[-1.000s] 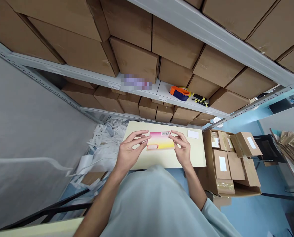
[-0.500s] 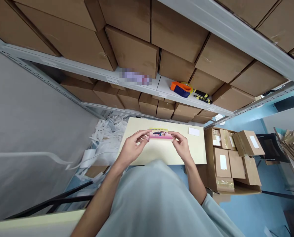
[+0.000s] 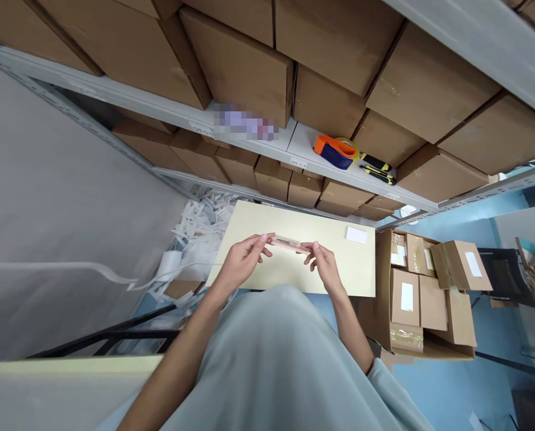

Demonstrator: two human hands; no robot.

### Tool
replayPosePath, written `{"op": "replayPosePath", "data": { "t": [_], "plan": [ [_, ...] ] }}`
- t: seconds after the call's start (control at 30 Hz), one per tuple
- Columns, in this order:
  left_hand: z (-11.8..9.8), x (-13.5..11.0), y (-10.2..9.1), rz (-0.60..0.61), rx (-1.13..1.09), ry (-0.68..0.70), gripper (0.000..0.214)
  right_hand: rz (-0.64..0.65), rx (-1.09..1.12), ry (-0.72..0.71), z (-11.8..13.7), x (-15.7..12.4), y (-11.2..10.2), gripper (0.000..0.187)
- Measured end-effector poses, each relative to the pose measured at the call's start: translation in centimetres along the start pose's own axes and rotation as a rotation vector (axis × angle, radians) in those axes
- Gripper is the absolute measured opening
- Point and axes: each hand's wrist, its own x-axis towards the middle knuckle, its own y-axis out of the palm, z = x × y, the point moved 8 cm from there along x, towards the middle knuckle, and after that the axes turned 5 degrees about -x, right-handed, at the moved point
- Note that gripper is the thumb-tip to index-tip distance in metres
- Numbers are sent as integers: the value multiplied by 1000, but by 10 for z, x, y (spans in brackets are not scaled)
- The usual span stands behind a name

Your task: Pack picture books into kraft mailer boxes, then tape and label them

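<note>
Between my two hands is a thin, flat printed piece [image 3: 290, 244], pale pink and tilted so that mostly its narrow side shows; whether it is a card or a small packet I cannot tell. My left hand [image 3: 245, 256] pinches its left end between thumb and fingers. At its right end, the fingers of my right hand [image 3: 325, 266] grip the edge. Both hands hover above a pale yellow table [image 3: 258, 272]. A white slip of paper [image 3: 356, 235] lies near the table's right side, apart from my hands.
Shelves packed with cardboard boxes [image 3: 330, 96] rise beyond the table. An orange and blue tape dispenser [image 3: 336, 152] and yellow-black cutters [image 3: 377, 169] lie on one shelf. Right of the table, a large open carton [image 3: 384, 287] holds several smaller boxes. White paper scraps [image 3: 204, 224] pile up at left.
The printed piece has been tipped from showing its colourful pink and yellow face to nearly edge-on. Both hands still hold its ends, and the view has shifted slightly.
</note>
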Motion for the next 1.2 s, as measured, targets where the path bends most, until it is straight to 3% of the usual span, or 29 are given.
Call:
{"op": "replayPosePath", "data": {
  "t": [0.13, 0.3, 0.5, 0.7, 0.87, 1.0, 1.13, 1.2],
  "plan": [
    [41, -19, -8, -51, 89, -109, 70, 105, 40, 82, -43, 10, 16, 52],
    [90, -47, -34, -183, 199, -254, 76, 216, 101, 184, -93, 27, 60, 53],
    [130, -47, -75, -384, 112, -293, 57, 292, 120, 186, -115, 62, 116, 56],
    [175, -9, -111, -425, 75, -264, 41, 246, 33, 166, -129, 105, 152, 49],
    [225, 60, -130, -365, 99, -313, 44, 95, -167, 191, -158, 158, 178, 43],
    [258, 109, -131, -325, 111, -341, 49, -13, -319, 230, -188, 203, 194, 32],
    [281, 123, -135, -272, 81, -358, 40, -61, -473, 231, -206, 217, 195, 41],
    [294, 114, -153, -321, 37, -326, 38, -92, -575, 213, -203, 214, 192, 51]
  ]
}}
